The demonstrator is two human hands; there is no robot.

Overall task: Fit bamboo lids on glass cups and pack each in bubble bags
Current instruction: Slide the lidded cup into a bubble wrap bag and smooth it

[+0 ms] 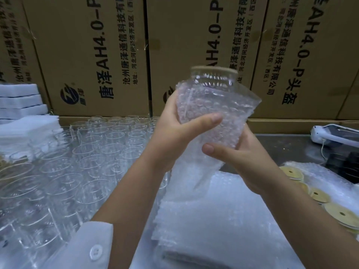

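Note:
A glass cup with a bamboo lid sits mostly inside a clear bubble bag, held up at chest height. Only the lidded top sticks out of the bag's mouth. My left hand grips the bag and cup from the left, thumb across the front. My right hand grips the bag's lower part from the right, thumb pointing left. The cup's lower body is blurred behind the bubbles.
Several rows of bare glass cups fill the table's left side. A stack of flat bubble bags lies below my hands. Bamboo lids lie at the right. Cardboard boxes wall the back; white foam sheets stand far left.

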